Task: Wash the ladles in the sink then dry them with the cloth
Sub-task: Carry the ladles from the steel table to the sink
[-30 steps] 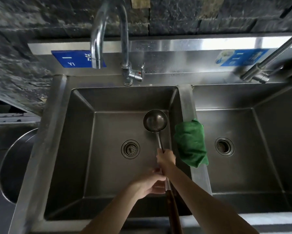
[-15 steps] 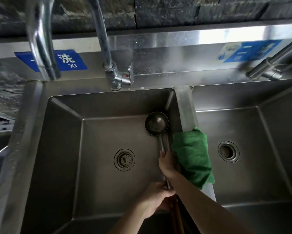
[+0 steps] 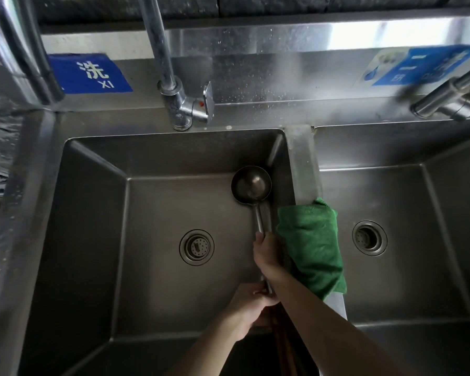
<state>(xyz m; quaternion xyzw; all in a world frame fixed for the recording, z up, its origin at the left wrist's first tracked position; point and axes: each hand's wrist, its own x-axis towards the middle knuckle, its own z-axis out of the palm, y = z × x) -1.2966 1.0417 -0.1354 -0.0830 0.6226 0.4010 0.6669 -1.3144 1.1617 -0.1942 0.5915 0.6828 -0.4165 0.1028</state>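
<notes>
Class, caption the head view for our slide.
Both hands, left hand and right hand, grip a ladle in the left basin.

wall (image 3: pixel 119 6): dark stone | backsplash (image 3: pixel 255 77): steel, water-spotted | blue signs (image 3: pixel 90 74)

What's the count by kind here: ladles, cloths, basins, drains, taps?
Ladle: 1
Cloth: 1
Basins: 2
Drains: 2
Taps: 2
Total: 8
</notes>
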